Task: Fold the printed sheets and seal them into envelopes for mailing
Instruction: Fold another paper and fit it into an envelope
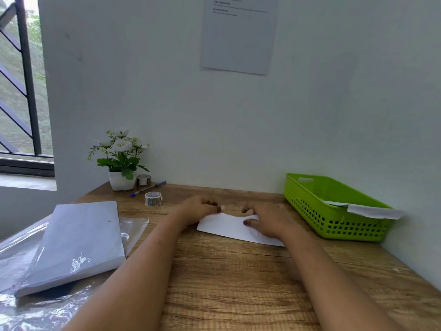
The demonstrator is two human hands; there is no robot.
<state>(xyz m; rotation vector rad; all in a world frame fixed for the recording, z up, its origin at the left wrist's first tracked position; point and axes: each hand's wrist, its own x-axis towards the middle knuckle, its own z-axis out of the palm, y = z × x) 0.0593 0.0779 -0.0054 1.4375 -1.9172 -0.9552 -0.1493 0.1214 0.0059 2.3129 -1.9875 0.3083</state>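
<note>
A folded sheet (226,226) lies on the wooden desk (238,287), mid-table, left of the green basket (307,206); the left hand (198,209) has its fingers curled at the sheet's far left edge, pinching it where the paper lifts; the right hand (272,220) lies palm down on the sheet's right half, fingers loosely spread, thumb pressing the paper. The basket holds white folded papers (372,210) — one drapes over its near rim; sheets or envelopes, unclear. A white pot (121,181) holds flowers (121,144); a paper ream (78,242) lies far left.
</note>
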